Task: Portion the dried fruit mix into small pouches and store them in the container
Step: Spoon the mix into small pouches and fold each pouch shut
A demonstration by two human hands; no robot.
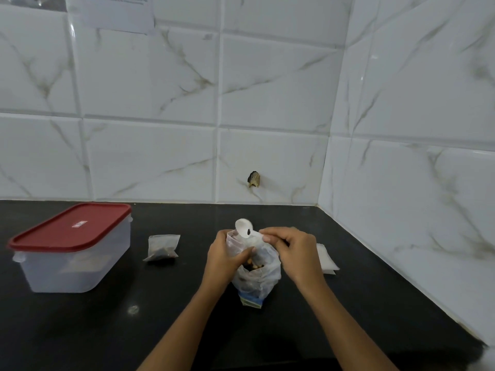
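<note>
One bag [261, 277] of dried fruit mix [254, 265] stands upright near the middle of the table [348, 317], its mouth open and brown and dark pieces showing inside. A blue-green label [251, 301] shows at its foot.

One white spoon [243, 228] sticks up above the bag's mouth, bowl uppermost, with one dark piece on the bowl.

There are two bare hands, one at each side of the bag's top. The left grip [225, 255] is curled round clear plastic at the bag's upper left edge, thumb reaching toward the mouth; whether that plastic is the bag's own rim or a separate small pouch, I cannot tell. The right grip [293, 250] is pressed together, thumb and forefinger pinching at the spoon's handle end beside the bag's rim, the other fingers curled under.

One filled pouch [162, 247] lies on the table to the left of the bag, apart from it, dark fruit gathered in its lower part. One flat stack of empty pouches [329, 261] lies to the right, partly hidden behind the right wrist; their number cannot be counted.

One clear container [80, 266] sits at the far left of the table, well apart from the bag, with one red lid [72, 226] on top. Something brownish shows through its wall, too blurred to name.

Behind the table rises a marbled tile wall [267, 89] with one dark chip [254, 179] low down and one paper sheet [115, 14] high on the left.
</note>
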